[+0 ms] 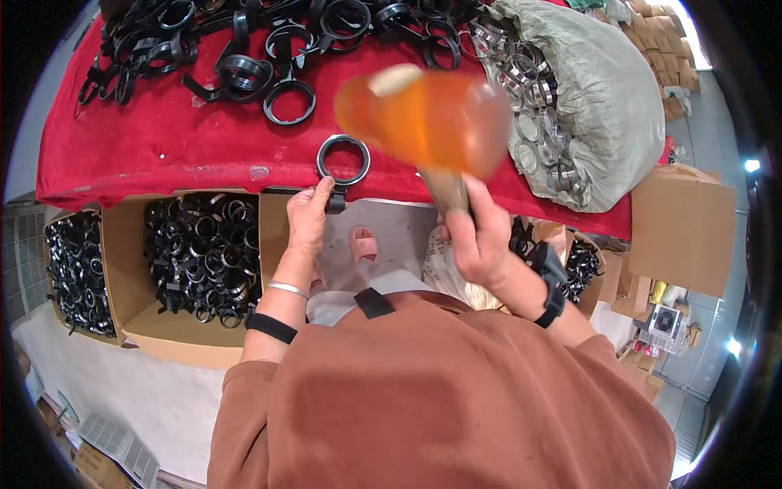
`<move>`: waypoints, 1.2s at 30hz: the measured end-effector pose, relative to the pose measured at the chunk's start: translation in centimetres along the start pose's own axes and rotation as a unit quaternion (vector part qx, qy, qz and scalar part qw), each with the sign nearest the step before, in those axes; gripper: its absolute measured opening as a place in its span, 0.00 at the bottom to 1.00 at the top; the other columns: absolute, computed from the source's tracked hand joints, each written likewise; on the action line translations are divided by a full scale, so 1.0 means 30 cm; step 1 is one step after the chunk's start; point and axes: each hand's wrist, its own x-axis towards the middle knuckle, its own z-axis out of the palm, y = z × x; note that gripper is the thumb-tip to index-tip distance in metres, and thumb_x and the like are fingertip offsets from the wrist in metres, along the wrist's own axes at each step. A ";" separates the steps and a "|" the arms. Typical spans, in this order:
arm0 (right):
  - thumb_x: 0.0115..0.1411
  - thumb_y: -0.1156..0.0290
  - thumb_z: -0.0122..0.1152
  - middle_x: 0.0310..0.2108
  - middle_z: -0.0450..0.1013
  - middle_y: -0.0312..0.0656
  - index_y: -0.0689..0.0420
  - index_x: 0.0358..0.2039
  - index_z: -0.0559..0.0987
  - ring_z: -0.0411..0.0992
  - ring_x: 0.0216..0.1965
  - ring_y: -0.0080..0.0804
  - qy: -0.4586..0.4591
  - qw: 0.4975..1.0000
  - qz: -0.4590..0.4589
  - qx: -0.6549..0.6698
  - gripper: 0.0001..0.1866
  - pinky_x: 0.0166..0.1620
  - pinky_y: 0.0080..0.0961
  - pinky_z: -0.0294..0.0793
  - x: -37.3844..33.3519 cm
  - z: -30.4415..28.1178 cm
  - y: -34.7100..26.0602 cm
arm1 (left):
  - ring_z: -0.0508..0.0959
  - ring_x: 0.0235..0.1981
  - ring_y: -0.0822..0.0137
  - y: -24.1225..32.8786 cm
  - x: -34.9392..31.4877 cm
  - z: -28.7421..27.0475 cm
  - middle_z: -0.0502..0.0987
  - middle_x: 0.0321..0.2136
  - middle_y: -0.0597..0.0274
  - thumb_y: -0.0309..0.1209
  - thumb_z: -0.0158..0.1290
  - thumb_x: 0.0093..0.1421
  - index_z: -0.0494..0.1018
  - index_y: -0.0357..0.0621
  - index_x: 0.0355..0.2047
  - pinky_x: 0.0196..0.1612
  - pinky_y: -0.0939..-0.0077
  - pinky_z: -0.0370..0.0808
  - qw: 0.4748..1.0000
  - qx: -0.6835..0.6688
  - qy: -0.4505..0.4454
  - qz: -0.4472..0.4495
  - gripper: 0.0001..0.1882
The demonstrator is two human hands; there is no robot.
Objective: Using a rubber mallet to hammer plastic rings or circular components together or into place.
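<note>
My left hand (pixel 306 218) pinches the short tab of a black ring part (pixel 364 165), which rests near the front edge of the red-covered table. A thinner silvery band lines that ring. Wrapped round a handle, my right hand (pixel 482 240) holds a mallet (pixel 407 118) raised above the table, to the right of the ring. Its translucent orange head is blurred by motion. Beyond the ring, several black ring parts with straps (pixel 244 73) lie heaped along the table's far side. Loose silvery metal rings (pixel 528 126) spill from a pale green woven sack (pixel 607 98) at the right.
Below the table's left edge, a cardboard box (pixel 183 338) holds many black rings, beside another filled box (pixel 77 273). A cardboard flap (pixel 683 232) juts out at the right, near another box of rings (pixel 582 269). A whitish sack (pixel 452 269) stands under the table edge.
</note>
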 end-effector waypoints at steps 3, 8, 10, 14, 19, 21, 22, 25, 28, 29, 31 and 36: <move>0.55 0.72 0.55 0.40 0.71 0.56 0.61 0.53 0.66 0.73 0.39 0.50 -0.040 0.990 -0.023 -0.130 0.24 0.41 0.35 0.73 -0.130 0.084 0.211 | 0.71 0.20 0.76 -0.012 0.015 0.013 0.76 0.20 0.64 0.43 0.55 0.56 0.76 0.37 0.23 0.29 0.81 0.69 1.000 -0.017 -0.015 0.001 0.19; 0.55 0.72 0.55 0.41 0.71 0.56 0.61 0.54 0.65 0.72 0.40 0.50 -0.054 0.992 0.026 -0.114 0.25 0.43 0.35 0.72 -0.165 0.059 0.192 | 0.71 0.20 0.76 -0.037 -0.003 0.000 0.75 0.20 0.66 0.44 0.55 0.57 0.75 0.38 0.24 0.27 0.82 0.69 1.000 -0.025 -0.004 0.000 0.19; 0.56 0.73 0.54 0.41 0.70 0.56 0.60 0.54 0.65 0.72 0.41 0.51 -0.045 0.995 -0.013 -0.089 0.24 0.42 0.36 0.72 -0.123 0.045 0.131 | 0.71 0.20 0.77 -0.023 0.014 -0.004 0.75 0.20 0.66 0.43 0.56 0.56 0.75 0.38 0.23 0.28 0.81 0.68 0.999 -0.037 0.005 0.007 0.19; 0.55 0.73 0.55 0.38 0.72 0.56 0.62 0.52 0.67 0.73 0.40 0.50 -0.046 0.995 0.020 -0.091 0.23 0.42 0.34 0.73 -0.140 0.083 0.164 | 0.70 0.20 0.77 -0.016 0.002 0.027 0.75 0.19 0.65 0.43 0.56 0.56 0.75 0.38 0.23 0.27 0.81 0.68 0.999 -0.042 -0.008 0.009 0.18; 0.55 0.74 0.55 0.38 0.73 0.57 0.63 0.50 0.69 0.74 0.39 0.49 -0.088 0.992 0.021 -0.084 0.20 0.41 0.32 0.74 -0.029 0.020 0.038 | 0.71 0.20 0.77 -0.008 0.010 0.004 0.75 0.20 0.65 0.42 0.55 0.57 0.75 0.38 0.23 0.26 0.81 0.68 1.000 -0.028 -0.001 0.002 0.17; 0.55 0.74 0.56 0.37 0.73 0.57 0.62 0.50 0.69 0.75 0.38 0.48 -0.046 0.998 -0.037 -0.032 0.21 0.39 0.33 0.74 0.037 0.040 -0.070 | 0.70 0.21 0.77 0.010 -0.021 0.019 0.75 0.20 0.66 0.41 0.55 0.57 0.75 0.38 0.23 0.27 0.82 0.67 0.998 -0.064 -0.010 -0.003 0.17; 0.56 0.72 0.55 0.37 0.72 0.57 0.61 0.50 0.69 0.75 0.38 0.49 -0.046 0.999 -0.024 -0.004 0.21 0.38 0.34 0.74 0.071 0.062 -0.109 | 0.70 0.21 0.77 0.016 -0.018 0.020 0.75 0.20 0.66 0.41 0.55 0.57 0.75 0.38 0.23 0.27 0.82 0.67 0.998 -0.065 -0.011 0.000 0.17; 0.57 0.71 0.53 0.35 0.73 0.55 0.60 0.50 0.69 0.74 0.37 0.49 -0.109 0.993 0.033 -0.029 0.19 0.37 0.33 0.73 0.113 0.176 0.012 | 0.70 0.21 0.78 0.008 -0.019 0.034 0.75 0.20 0.67 0.40 0.55 0.57 0.75 0.38 0.23 0.27 0.83 0.67 1.000 -0.018 0.000 -0.001 0.16; 0.59 0.70 0.51 0.32 0.74 0.52 0.60 0.50 0.69 0.75 0.33 0.43 -0.147 0.982 0.115 -0.037 0.18 0.36 0.31 0.73 0.130 0.205 0.067 | 0.69 0.21 0.79 -0.003 -0.005 0.046 0.75 0.20 0.68 0.37 0.57 0.55 0.75 0.38 0.22 0.28 0.83 0.66 0.998 -0.062 0.025 -0.008 0.13; 0.59 0.70 0.51 0.32 0.74 0.52 0.60 0.50 0.69 0.75 0.33 0.43 -0.151 0.981 0.115 -0.036 0.18 0.36 0.31 0.73 0.131 0.203 0.058 | 0.69 0.21 0.79 -0.007 -0.006 0.038 0.75 0.20 0.68 0.37 0.57 0.55 0.75 0.38 0.22 0.28 0.83 0.66 0.998 -0.063 0.028 -0.009 0.13; 0.61 0.69 0.50 0.28 0.74 0.43 0.61 0.50 0.69 0.74 0.28 0.32 -0.056 0.991 0.076 0.100 0.18 0.32 0.28 0.73 0.129 0.176 0.028 | 0.68 0.21 0.79 -0.016 -0.007 0.027 0.75 0.21 0.69 0.37 0.58 0.55 0.76 0.39 0.22 0.27 0.84 0.65 0.995 -0.096 0.011 -0.003 0.13; 0.63 0.66 0.47 0.21 0.68 0.33 0.60 0.50 0.69 0.65 0.19 0.17 -0.011 0.971 0.181 0.158 0.17 0.23 0.20 0.68 0.109 0.134 0.100 | 0.66 0.20 0.80 -0.030 0.009 0.034 0.72 0.19 0.71 0.40 0.58 0.55 0.74 0.42 0.21 0.25 0.82 0.64 0.998 -0.062 0.027 0.009 0.15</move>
